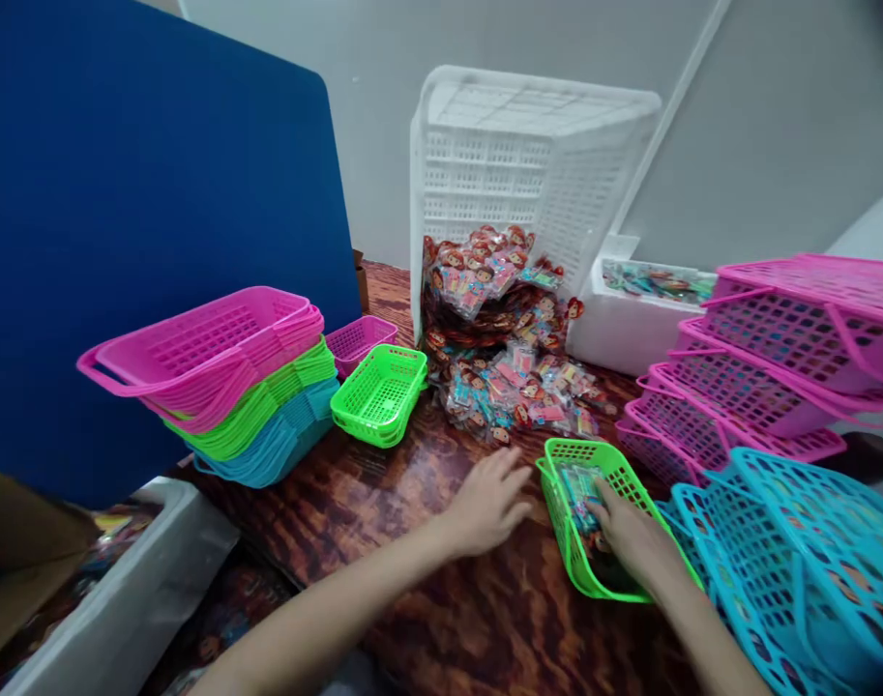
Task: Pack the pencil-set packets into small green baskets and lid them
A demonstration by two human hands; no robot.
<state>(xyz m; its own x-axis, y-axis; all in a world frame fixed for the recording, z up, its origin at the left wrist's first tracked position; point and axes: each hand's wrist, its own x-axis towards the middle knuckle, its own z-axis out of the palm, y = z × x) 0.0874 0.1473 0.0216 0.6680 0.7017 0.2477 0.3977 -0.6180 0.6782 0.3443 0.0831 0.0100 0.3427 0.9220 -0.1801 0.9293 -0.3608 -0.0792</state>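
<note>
My right hand (635,541) reaches inside a green plastic basket (568,551) at the right, its fingers closed on small clear-wrapped packets (575,486). Part of its fingers is hidden down in the basket. To the left of that basket, my left hand (486,503) hovers low over the table, fingers apart and nothing in them. Beyond both hands lies a heap of clear bags with cartoon figures (517,391), spilling out of a white crate (452,155) that is tipped on its side.
Nested pink, green and blue baskets (267,396) stand at the left, with a single green basket (380,391) beside them. Stacked pink baskets (767,377) and blue baskets (796,561) crowd the right. A white foam box (187,541) sits at lower left.
</note>
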